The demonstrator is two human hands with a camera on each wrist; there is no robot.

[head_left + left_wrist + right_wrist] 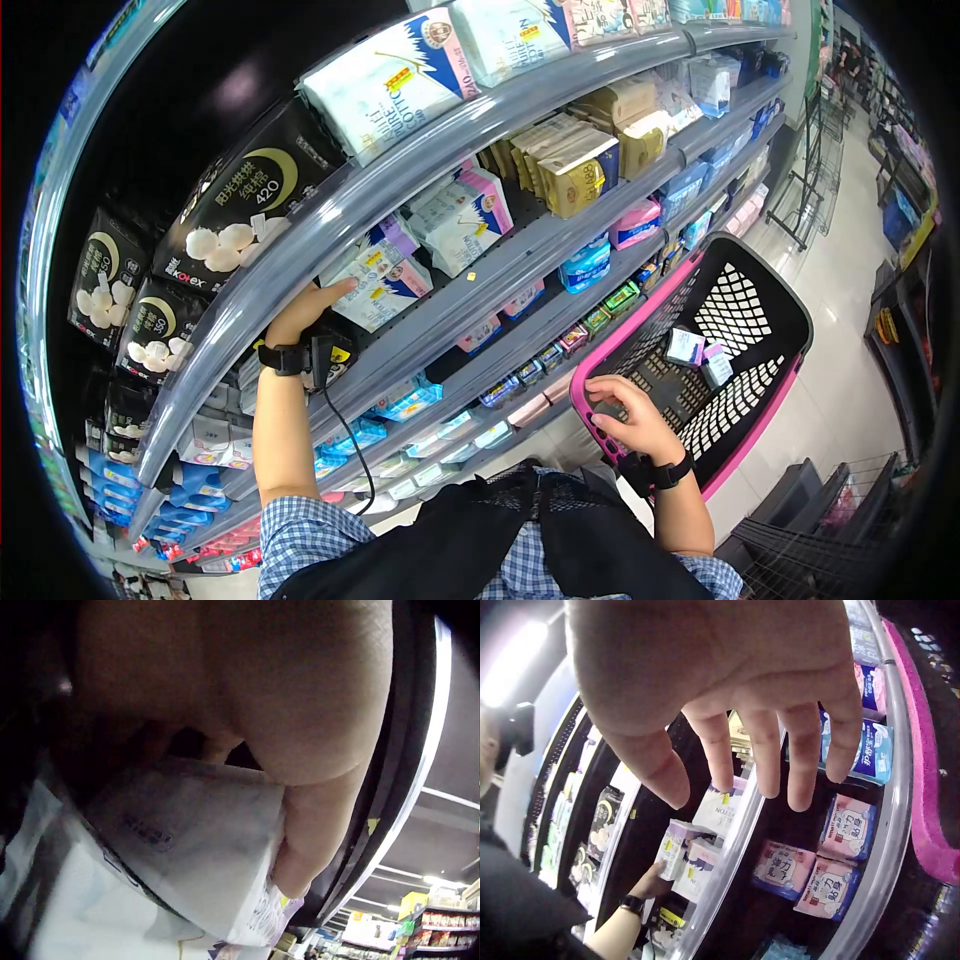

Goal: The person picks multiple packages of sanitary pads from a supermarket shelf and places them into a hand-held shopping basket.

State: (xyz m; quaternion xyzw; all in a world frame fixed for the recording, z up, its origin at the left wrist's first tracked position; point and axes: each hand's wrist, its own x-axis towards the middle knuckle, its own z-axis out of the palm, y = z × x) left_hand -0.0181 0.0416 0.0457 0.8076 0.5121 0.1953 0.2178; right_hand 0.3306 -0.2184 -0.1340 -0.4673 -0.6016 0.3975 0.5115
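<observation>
My left hand point(298, 315) reaches into a middle shelf and grips a white-and-purple pack of sanitary pads point(372, 288). In the left wrist view the thumb lies along one side of this pack point(195, 840), and the other fingers are mostly hidden behind it. A similar white pack point(462, 222) stands beside it on the shelf. My right hand point(637, 422) hovers at the pink rim point(580, 398) of a black shopping basket, fingers loosely bent. Seen from the right wrist, that hand point(727, 682) has its fingers spread and nothing in them.
Two small packs, one white point(685, 347) and one white-and-purple point(716, 366), lie in the basket. Large black packs point(240, 195) fill the shelf at left. Gold packs point(570, 165) stand farther along. Grey shelf edges point(500, 265) curve across, and a tiled aisle point(835, 270) runs at right.
</observation>
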